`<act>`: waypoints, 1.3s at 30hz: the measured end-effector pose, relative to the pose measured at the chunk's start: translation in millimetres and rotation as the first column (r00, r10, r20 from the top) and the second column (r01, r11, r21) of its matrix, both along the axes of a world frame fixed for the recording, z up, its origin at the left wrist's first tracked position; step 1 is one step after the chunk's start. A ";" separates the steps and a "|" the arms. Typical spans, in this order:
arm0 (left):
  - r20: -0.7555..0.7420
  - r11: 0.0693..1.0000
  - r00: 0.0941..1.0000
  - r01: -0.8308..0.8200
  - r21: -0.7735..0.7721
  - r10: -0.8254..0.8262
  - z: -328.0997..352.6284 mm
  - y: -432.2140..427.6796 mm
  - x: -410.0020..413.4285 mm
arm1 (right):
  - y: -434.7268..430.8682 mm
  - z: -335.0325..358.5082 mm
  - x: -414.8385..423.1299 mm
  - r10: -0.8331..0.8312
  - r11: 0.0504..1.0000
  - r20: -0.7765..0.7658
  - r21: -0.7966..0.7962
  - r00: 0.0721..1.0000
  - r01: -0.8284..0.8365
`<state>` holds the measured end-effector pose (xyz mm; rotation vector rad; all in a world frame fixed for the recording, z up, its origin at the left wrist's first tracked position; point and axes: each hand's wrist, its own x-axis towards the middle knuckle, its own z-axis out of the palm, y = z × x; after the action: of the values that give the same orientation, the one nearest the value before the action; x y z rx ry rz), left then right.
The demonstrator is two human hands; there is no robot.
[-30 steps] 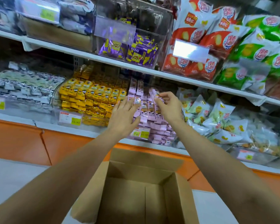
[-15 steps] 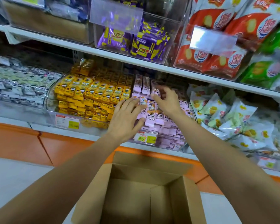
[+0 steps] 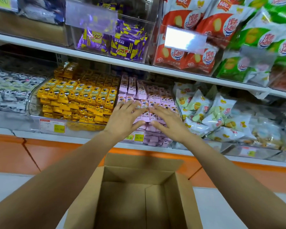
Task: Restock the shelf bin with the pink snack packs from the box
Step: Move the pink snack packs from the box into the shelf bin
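Our left hand [image 3: 122, 119] and right hand [image 3: 169, 123] lie flat, fingers spread, on the pink snack packs [image 3: 157, 98]; a hard shove could topple those standing just beyond.

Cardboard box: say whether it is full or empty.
Empty as far as visible: the box has open flaps and only bare cardboard inside.

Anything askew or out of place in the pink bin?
Slightly: a few pink packs at the back of the bin stand on end above the flat rows. Nothing visibly spilled or torn.
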<state>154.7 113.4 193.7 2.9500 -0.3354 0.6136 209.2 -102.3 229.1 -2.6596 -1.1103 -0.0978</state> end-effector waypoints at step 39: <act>-0.151 0.986 0.980 -0.146 -0.078 0.133 48.2 52.2 75.8 | 77.8 35.0 90.7 0.051 0.999 -0.150 0.027 0.987 -0.048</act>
<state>230.5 165.6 241.8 2.9280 -0.0853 0.4122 299.8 -24.5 264.1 -2.5685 -1.1178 0.0982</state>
